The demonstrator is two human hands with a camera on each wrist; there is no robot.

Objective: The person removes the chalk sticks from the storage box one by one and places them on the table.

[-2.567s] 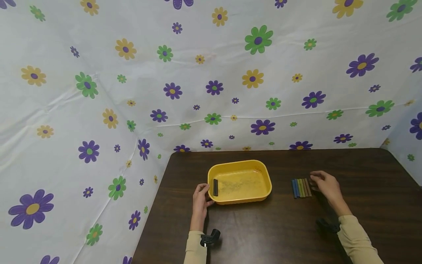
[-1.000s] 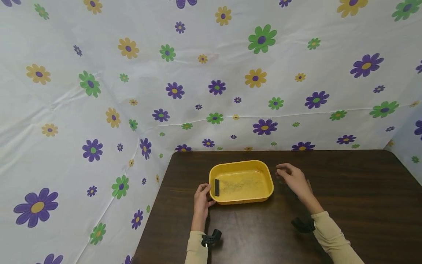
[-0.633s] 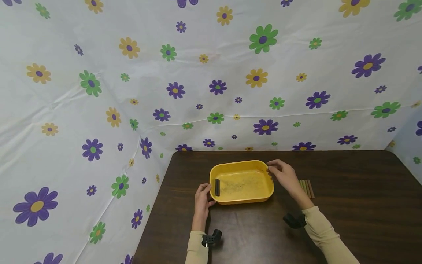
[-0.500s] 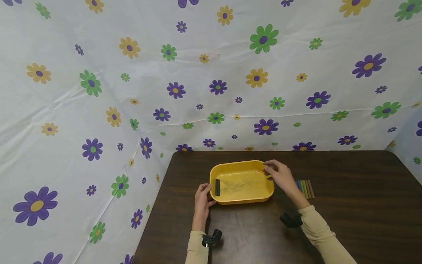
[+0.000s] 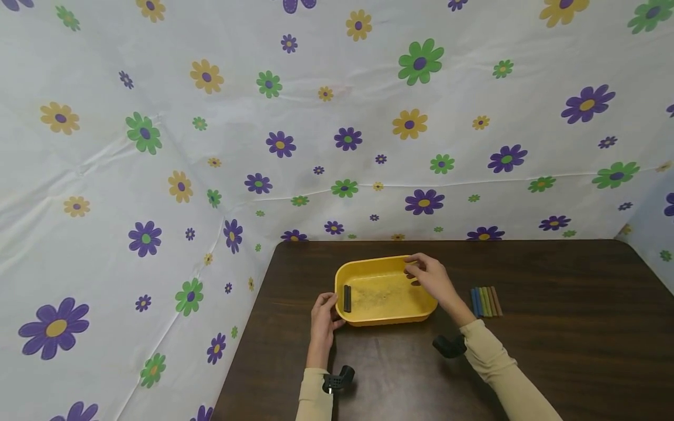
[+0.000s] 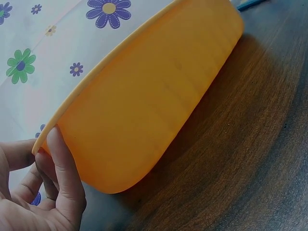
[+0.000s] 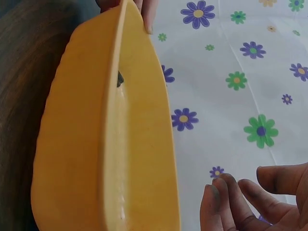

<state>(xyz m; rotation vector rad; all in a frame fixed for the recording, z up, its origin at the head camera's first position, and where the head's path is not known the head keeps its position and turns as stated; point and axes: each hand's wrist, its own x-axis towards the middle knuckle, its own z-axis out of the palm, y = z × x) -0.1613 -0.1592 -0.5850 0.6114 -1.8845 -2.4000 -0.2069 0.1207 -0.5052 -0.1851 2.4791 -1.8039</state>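
My left hand pinches the left rim of a yellow plastic tray, thumb on its outer wall in the left wrist view. Two dark, chalk-like sticks lie side by side in the tray, along its left end. Above the tray's right end hovers my right hand, its fingers loosely bent. In the right wrist view nothing shows between its thumb and fingers, and the fingertips have dark smudges. Right of the tray, several coloured sticks, blue, green and brown, lie in a tight row on the table.
The dark wooden table meets a white flowered cloth behind it and at the left. Black wrist-camera mounts sit on both forearms, just above the tabletop.
My right hand has moved left, from beside the coloured sticks to over the tray's right end. The sticks, briefly covered, show again. My left hand has stayed on the rim.
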